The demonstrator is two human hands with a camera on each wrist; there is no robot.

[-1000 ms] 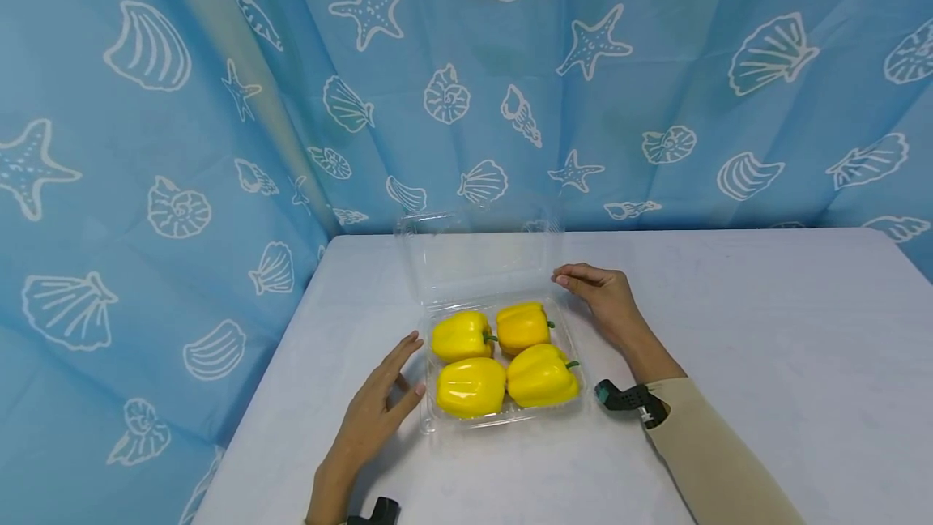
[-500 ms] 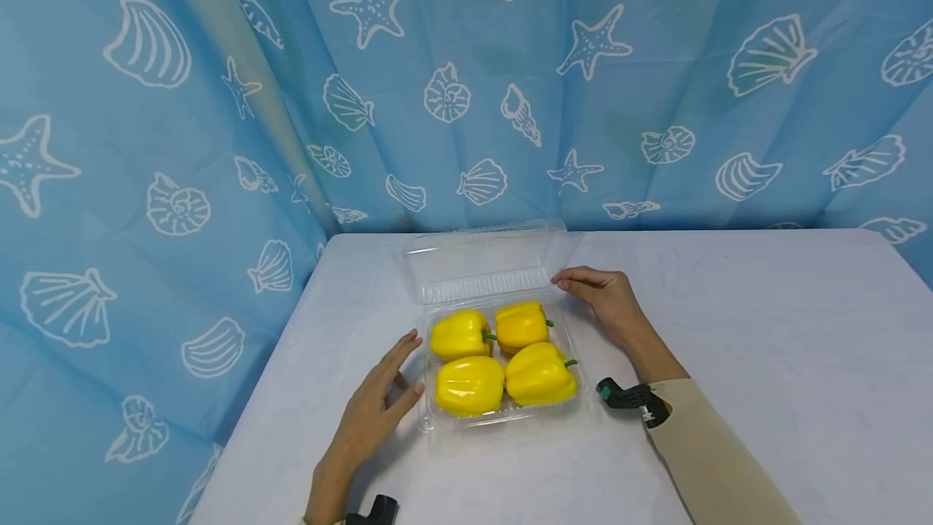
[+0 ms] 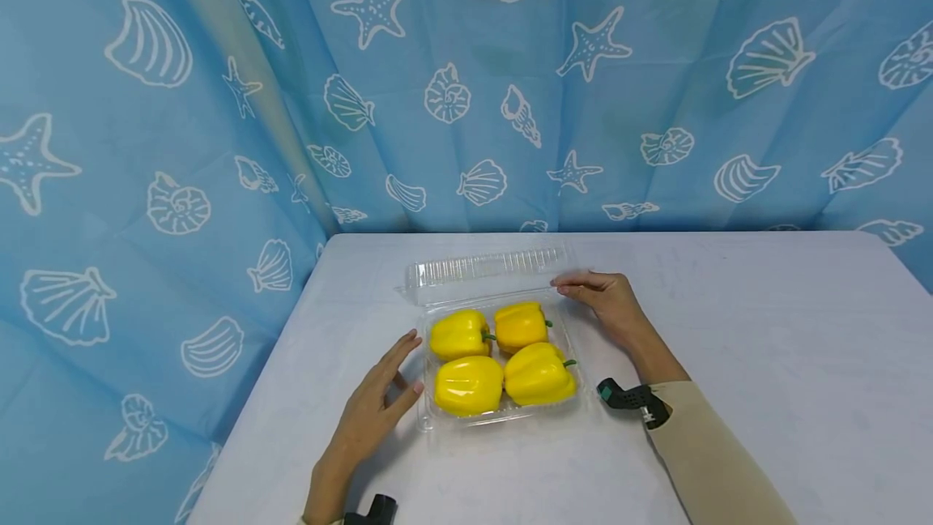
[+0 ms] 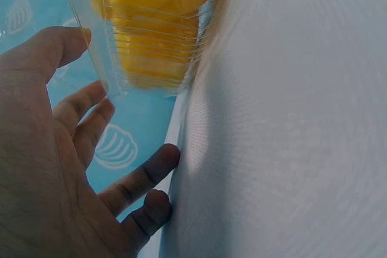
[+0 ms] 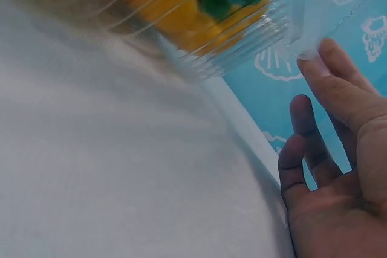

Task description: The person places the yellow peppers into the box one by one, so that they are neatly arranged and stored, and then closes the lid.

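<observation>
A clear plastic clamshell container [image 3: 503, 420] lies on the table with several yellow bell peppers [image 3: 469, 386] in its base. Its hinged lid [image 3: 484, 267] is folded back behind it, low over the table. At the rear right corner, near the hinge, my right hand [image 3: 608, 302] pinches the plastic edge between thumb and forefinger; the wrist view shows its other fingers [image 5: 302, 119] below, off the plastic. My left hand [image 3: 375, 403] is spread beside the left rim, its thumb and forefinger tips [image 4: 78, 40] touching or very close to that edge.
White cloth covers the table [image 3: 765, 330]. Behind and to the left hangs a blue curtain [image 3: 452, 39] with white shells and starfish. A dark wrist strap [image 3: 634, 399] sits on the right arm.
The lid has tipped backward from nearly upright to low behind the base. Both hands and the peppers have stayed almost where they were.
</observation>
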